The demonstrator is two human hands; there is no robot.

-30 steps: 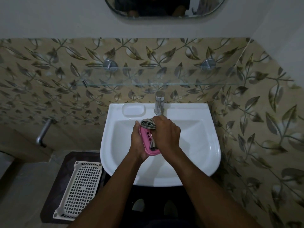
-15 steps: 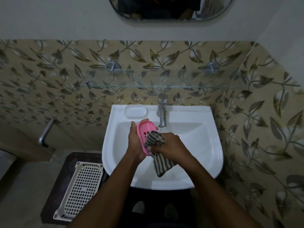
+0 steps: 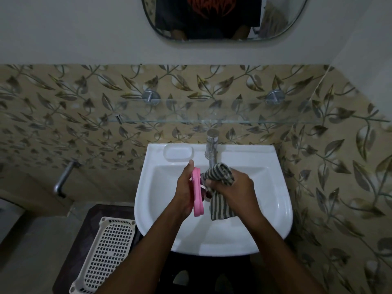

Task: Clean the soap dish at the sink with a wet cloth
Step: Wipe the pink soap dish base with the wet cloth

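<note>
Over the white sink, my left hand grips a pink soap dish held on edge, its thin rim facing me. My right hand is closed on a dark striped cloth. The cloth bunches above my fingers and hangs down below them. My right fingertips press the cloth against the dish's right face. The chrome tap stands just behind the cloth; no water is visible running from it.
A moulded soap recess sits on the sink's back left rim. A glass shelf juts from the tiled wall above the tap. A white perforated basket lies on the floor at the lower left. A mirror hangs above.
The dish has turned from showing its inside to standing edge-on. My right hand and the cloth have shifted to the dish's right side. The camera has tilted slightly upward.
</note>
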